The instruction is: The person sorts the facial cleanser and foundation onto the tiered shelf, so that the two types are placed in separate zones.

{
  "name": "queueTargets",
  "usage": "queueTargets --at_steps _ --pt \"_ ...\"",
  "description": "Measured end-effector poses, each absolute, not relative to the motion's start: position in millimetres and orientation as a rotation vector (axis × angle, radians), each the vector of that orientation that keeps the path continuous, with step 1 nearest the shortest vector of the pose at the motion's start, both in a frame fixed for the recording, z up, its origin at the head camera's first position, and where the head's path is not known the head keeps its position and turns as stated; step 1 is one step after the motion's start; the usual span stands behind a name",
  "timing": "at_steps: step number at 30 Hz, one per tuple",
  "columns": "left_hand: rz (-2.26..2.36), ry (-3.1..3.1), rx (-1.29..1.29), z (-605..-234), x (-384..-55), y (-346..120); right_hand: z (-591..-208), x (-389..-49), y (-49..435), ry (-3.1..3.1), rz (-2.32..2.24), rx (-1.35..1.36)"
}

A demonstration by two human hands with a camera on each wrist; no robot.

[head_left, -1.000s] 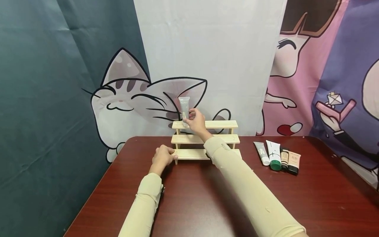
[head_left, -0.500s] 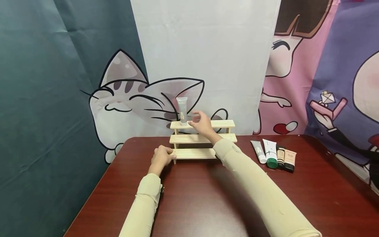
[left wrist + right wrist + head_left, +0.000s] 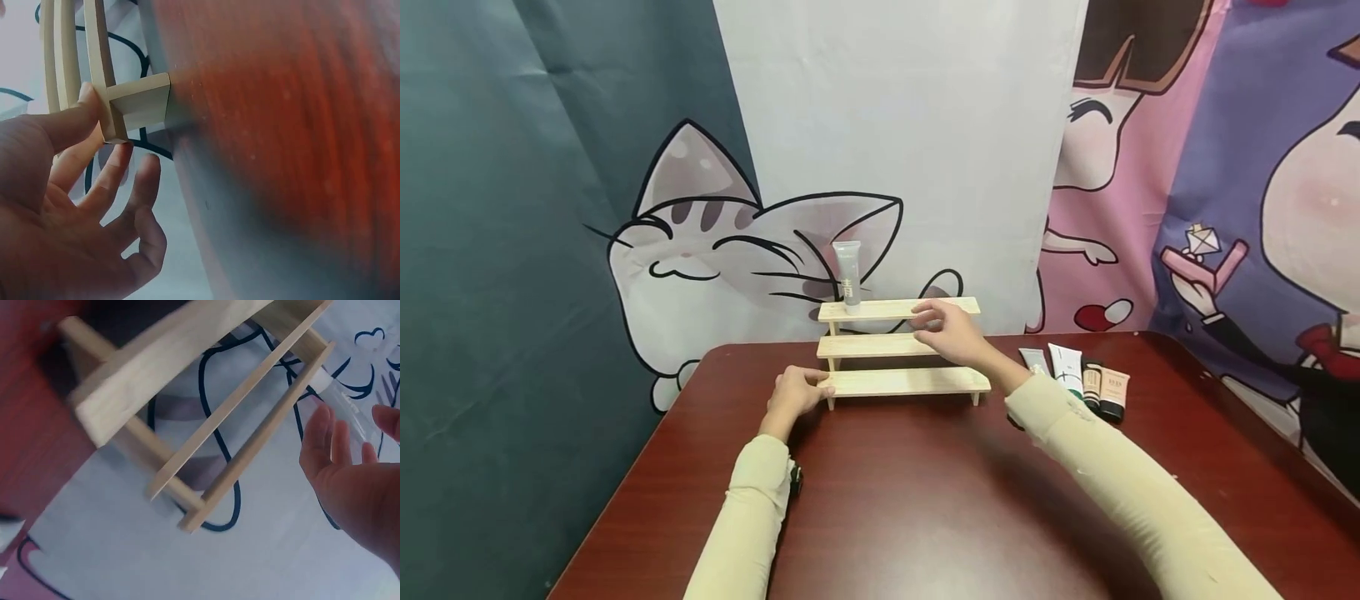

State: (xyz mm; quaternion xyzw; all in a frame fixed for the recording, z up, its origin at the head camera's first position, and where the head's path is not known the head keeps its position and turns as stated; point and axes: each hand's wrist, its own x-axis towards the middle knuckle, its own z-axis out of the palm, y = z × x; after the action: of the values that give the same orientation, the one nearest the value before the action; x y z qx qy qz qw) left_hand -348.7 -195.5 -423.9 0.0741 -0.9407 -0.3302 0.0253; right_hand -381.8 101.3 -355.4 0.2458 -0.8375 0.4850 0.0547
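Note:
A three-tier light wooden display stand (image 3: 910, 382) sits on the dark red table. My left hand (image 3: 793, 393) pinches the left end of its lowest shelf; in the left wrist view the thumb lies on one face of the wood (image 3: 99, 56) and fingertips meet the other. A grey translucent squeeze tube (image 3: 848, 279) stands upright on its white cap at the left end of the top shelf. My right hand (image 3: 951, 332), fingers loosely bent and holding nothing, is in front of the stand's right part, apart from the tube.
Several cosmetic tubes lie side by side on the table at the right: a grey one (image 3: 1034, 360), partly behind the right sleeve, a white one (image 3: 1066, 367), a narrow dark-ended one (image 3: 1092, 385) and a beige one (image 3: 1114, 390). A cartoon-printed cloth (image 3: 917, 108) hangs behind.
My right hand has let go of the grey tube, leaving it standing on the top shelf, and has moved right and a little down. The left hand keeps its hold on the stand.

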Motion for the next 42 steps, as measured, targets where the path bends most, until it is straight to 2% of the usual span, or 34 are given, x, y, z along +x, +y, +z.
queueTargets --at_steps 6,14,28,34,42 --pt "-1.127 -2.876 0.172 -420.6 -354.9 -197.7 -358.3 -353.8 136.7 -2.567 1.454 0.802" --pt "-1.342 -2.788 0.128 -423.1 -357.3 -203.7 -372.0 -330.6 183.9 -2.620 1.301 0.678" --pt "-1.285 -2.797 0.015 -428.8 -356.9 -208.3 -397.5 -330.7 252.6 -2.700 1.221 0.382" --pt "-1.287 -2.792 -0.039 -430.4 -357.4 -208.2 -404.3 -335.8 270.1 -2.753 1.093 0.210" --pt "-1.336 -2.787 0.014 -432.2 -358.3 -204.3 -401.9 -341.6 280.5 -2.802 1.040 0.142"
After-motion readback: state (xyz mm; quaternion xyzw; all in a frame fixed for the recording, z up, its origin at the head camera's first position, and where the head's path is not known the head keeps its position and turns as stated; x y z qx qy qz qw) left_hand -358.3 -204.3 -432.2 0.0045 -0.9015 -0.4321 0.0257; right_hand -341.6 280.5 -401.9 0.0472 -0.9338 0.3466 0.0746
